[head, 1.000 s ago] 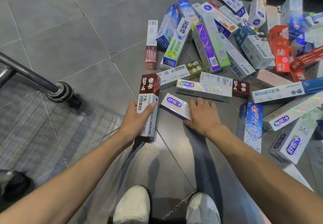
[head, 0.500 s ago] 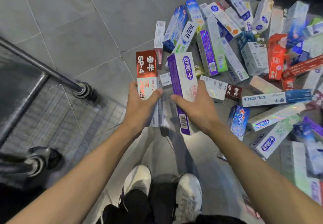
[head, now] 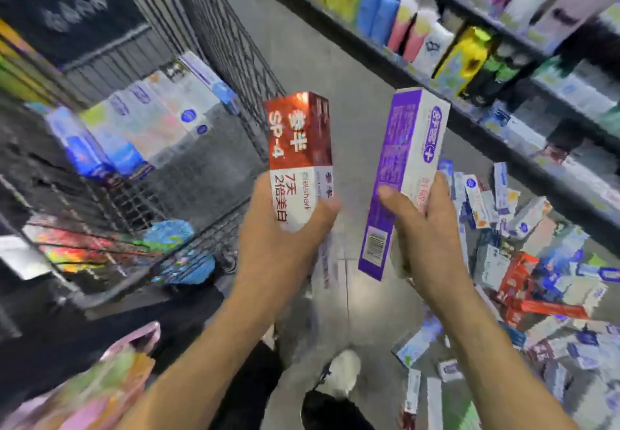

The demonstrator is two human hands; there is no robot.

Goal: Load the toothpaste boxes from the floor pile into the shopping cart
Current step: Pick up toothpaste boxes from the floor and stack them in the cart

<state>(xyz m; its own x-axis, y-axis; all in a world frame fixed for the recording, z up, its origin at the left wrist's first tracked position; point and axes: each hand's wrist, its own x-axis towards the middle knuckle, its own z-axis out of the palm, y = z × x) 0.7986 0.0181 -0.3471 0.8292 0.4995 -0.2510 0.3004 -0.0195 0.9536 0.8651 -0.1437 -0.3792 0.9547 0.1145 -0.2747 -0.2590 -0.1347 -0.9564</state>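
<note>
My left hand [head: 285,238] grips a red-and-white toothpaste box [head: 300,157], held upright in the air. My right hand [head: 426,231] grips a purple-and-white toothpaste box [head: 399,174], also upright, a little to the right of the red one. The wire shopping cart [head: 228,47] stands to the left, with several toothpaste boxes [head: 147,124] lying inside it. The floor pile of toothpaste boxes [head: 523,268] spreads out at the right, below and behind my right hand. The view is blurred by motion.
Store shelves [head: 469,47] stocked with bottles and boxes run along the right side of the aisle. Grey tiled floor [head: 318,43] lies between cart and shelves. My white shoe [head: 339,376] shows at the bottom. A colourful blurred item [head: 97,386] fills the lower left.
Both hands picked a box each off the floor and raised them. My view swung up from the floor pile toward the cart and the shelves.
</note>
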